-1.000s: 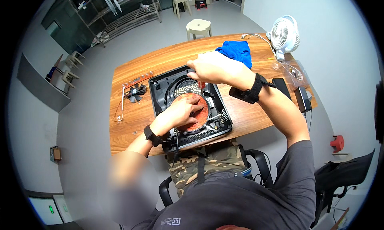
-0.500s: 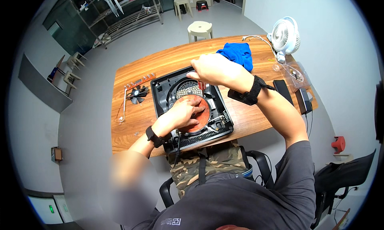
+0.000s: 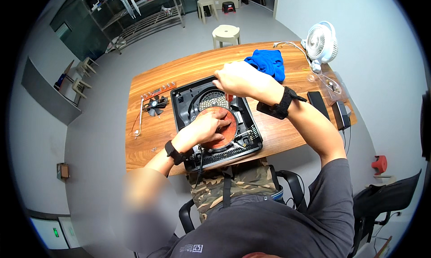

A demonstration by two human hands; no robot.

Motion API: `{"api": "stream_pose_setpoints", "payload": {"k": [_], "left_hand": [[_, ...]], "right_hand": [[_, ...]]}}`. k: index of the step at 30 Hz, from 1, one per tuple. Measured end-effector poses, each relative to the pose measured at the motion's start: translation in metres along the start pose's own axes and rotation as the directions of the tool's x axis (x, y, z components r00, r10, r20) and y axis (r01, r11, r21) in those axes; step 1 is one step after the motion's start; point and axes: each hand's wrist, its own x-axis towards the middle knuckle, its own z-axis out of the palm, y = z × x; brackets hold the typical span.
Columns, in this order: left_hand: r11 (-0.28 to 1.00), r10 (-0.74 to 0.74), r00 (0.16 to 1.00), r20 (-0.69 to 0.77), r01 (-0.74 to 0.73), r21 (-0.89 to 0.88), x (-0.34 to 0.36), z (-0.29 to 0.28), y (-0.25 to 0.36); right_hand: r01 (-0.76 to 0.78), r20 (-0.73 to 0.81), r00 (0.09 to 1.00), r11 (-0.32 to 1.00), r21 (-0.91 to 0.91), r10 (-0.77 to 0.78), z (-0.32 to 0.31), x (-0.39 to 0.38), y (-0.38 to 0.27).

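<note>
An opened induction cooker base, a black plastic tray, lies on the wooden table in front of me. My left hand rests on its round copper-red coil, fingers spread over the surface. Behind the coil a round vent grille shows in the tray. My right hand is closed above the tray's far right part. A small red piece shows just under it; whether the hand grips this is unclear, and whatever is inside the fingers is hidden.
On the table's left lie a small black fan and a narrow orange circuit board with a cable. A blue cloth lies at the back. To the right are a white desk fan, a black case and a black box.
The whole view has shifted slightly. Less of the red piece under my right hand shows now. My left hand keeps its place on the coil.
</note>
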Motion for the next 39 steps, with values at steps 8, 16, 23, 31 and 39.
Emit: {"api": "stream_pose_setpoints", "payload": {"k": [8, 16, 23, 31, 39], "left_hand": [[1.0, -0.022, 1.0, -0.012, 0.022, 0.006, -0.003, 0.001, 0.0], [0.999, -0.035, 0.999, 0.021, 0.036, -0.023, -0.001, -0.002, 0.003], [0.999, -0.028, 1.0, 0.009, 0.028, -0.021, -0.002, -0.003, 0.003], [0.999, -0.026, 0.999, 0.019, 0.027, -0.02, -0.001, -0.002, 0.002], [0.998, -0.055, 0.998, 0.038, 0.056, -0.021, -0.002, -0.008, 0.006]], "right_hand": [[-0.003, 0.089, 0.996, 1.0, 0.028, 0.0, -0.024, -0.013, -0.007], [-0.025, 0.18, 0.984, 0.994, 0.106, 0.005, -0.02, -0.001, -0.01], [-0.098, 0.153, 0.984, 0.995, 0.017, 0.094, -0.014, 0.002, -0.011], [0.087, 0.135, 0.985, 0.988, 0.129, -0.104, -0.014, -0.006, 0.0], [-0.094, 0.06, 0.994, 0.996, 0.002, 0.093, -0.005, -0.002, 0.001]]}}
